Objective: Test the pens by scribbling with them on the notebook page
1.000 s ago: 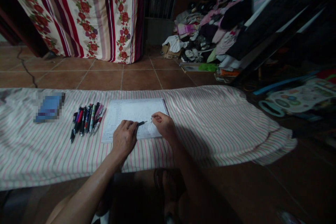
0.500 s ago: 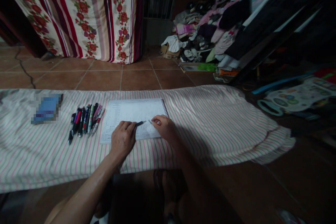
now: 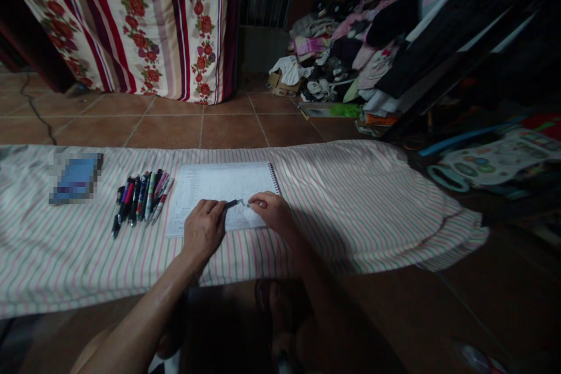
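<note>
Clustered pens [image 3: 141, 198] and blue object [image 3: 78, 176] left of the notebook [image 3: 219, 178]

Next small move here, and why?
Probably ease the right hand slightly left, lining up the small piece it pinches with the black pen. The left hand holds the pen pointing toward it, and the two are close together over the spiral notebook. The piece is too small to identify.

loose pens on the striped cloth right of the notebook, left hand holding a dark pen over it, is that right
Wrong side: the head view shows the loose pens on the striped cloth left of the notebook. The left hand does hold a dark pen over the notebook.
</note>
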### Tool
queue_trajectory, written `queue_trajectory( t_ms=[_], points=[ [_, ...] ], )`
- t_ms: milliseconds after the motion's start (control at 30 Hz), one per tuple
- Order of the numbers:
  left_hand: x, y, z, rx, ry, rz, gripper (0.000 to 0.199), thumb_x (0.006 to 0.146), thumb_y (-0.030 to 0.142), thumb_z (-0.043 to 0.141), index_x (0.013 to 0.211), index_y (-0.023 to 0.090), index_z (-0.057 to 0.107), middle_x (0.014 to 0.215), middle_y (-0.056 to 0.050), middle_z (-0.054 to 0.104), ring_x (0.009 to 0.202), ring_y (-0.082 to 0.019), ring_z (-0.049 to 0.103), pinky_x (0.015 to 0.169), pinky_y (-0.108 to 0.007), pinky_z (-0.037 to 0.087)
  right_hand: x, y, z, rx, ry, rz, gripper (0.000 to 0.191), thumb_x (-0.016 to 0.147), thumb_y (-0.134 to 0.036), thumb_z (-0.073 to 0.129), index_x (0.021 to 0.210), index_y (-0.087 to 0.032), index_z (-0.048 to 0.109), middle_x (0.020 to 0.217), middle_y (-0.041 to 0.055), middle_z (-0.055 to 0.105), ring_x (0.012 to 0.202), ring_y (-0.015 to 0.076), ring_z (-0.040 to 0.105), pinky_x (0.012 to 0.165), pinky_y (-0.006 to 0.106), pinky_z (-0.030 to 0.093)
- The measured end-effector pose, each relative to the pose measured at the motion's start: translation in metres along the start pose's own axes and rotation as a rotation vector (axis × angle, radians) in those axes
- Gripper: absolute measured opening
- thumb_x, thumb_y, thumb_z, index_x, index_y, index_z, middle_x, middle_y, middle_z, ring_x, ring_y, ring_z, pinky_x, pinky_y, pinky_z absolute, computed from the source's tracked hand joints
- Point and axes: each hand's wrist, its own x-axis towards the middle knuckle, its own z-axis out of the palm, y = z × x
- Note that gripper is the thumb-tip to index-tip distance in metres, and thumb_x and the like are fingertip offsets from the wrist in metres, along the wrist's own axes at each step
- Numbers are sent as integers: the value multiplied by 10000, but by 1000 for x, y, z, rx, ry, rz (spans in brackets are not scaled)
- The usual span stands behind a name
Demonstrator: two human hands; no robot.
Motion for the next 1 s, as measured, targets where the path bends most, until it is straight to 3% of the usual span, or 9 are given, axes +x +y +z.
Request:
queue_trajectory(
  t_ms=[467,1000],
  points=[
    [0,-1,3,15,19,-12,242,894,236,456,1047,188,637,892,-66,678,843,-222,566,715,-334,465,-3,-17,12,78,-66,-74,109,771,-192,620,822,-225,711,780,4,671,712,133,593,708,237,441],
    [1,-1,2,11,-1,-19,246,902,250,448,1047,178,633,907,-64,679,874,-229,562,740,-340,460,-6,-9,16,-164,67,-75,94,795,-150,564,825,-198,639,795,43,647,797,185,574,753,290,411]
  ],
)
